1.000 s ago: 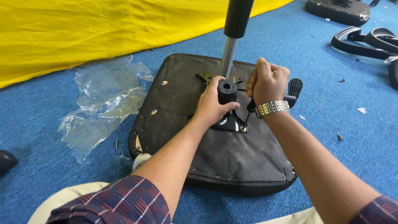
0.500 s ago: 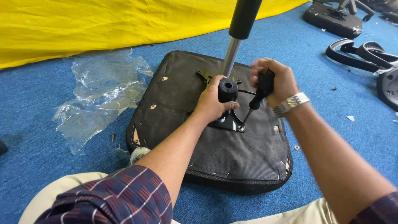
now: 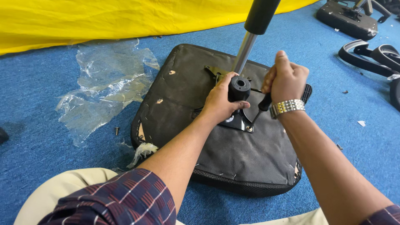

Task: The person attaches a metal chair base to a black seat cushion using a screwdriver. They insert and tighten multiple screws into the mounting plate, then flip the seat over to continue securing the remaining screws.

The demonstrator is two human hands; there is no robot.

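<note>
An upturned office chair seat (image 3: 233, 154), dark grey fabric underneath, lies on the blue carpet. A black metal mechanism plate (image 3: 237, 121) sits on it, with a black knob (image 3: 239, 86) and a chrome gas-lift rod (image 3: 245, 52) rising toward me. My left hand (image 3: 220, 103) wraps around the knob and mechanism. My right hand (image 3: 286, 79), with a metal watch on the wrist, grips a black-handled screwdriver (image 3: 261, 107). Its tip rests on a screw (image 3: 249, 128) at the plate's near right corner.
Crumpled clear plastic wrap (image 3: 104, 83) lies left of the seat, with a loose screw (image 3: 116, 131) near it. A yellow sheet (image 3: 104, 18) covers the far floor. Black chair armrests (image 3: 373, 56) and another chair part (image 3: 346, 16) lie at the right. My knees are at the bottom.
My right hand twisted the screwdriver, with the handle tilted out and the wrist turned half a second ago, then rolled back over the handle. My left hand stayed on the knob. The view shifted slightly.
</note>
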